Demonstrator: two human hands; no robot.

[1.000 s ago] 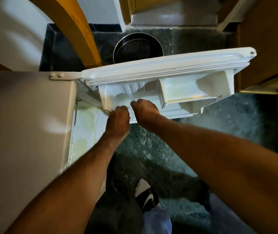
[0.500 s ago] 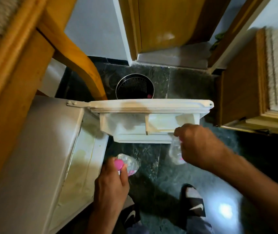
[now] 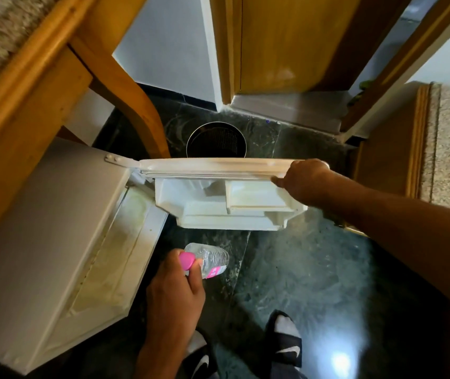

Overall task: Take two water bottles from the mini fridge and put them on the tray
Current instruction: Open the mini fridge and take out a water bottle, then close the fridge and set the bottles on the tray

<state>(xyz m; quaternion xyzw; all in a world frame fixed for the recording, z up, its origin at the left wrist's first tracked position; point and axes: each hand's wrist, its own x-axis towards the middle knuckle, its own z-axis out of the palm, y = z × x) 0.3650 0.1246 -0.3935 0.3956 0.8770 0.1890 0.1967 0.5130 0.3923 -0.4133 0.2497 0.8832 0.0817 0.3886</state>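
Note:
A clear water bottle [image 3: 214, 259] with a pink cap and pink label is in my left hand [image 3: 174, 291], which grips it by the neck, low over the dark floor in front of the white mini fridge [image 3: 40, 228]. The fridge door [image 3: 212, 166] stands open towards me, its inner shelves showing. My right hand [image 3: 303, 179] is closed over the door's top edge near its right corner. No second bottle shows in this view; it may be hidden behind my right hand. No tray is in view.
A round black mesh bin [image 3: 216, 143] stands behind the open door. A wooden furniture leg [image 3: 125, 86] curves down on the left above the fridge. A wooden cabinet [image 3: 390, 160] stands right. My feet in black slides [image 3: 286, 337] are on the glossy dark floor.
My right hand has risen from below the door shelf, where it held a bottle, to the door's top edge. The left hand still holds its bottle in about the same place.

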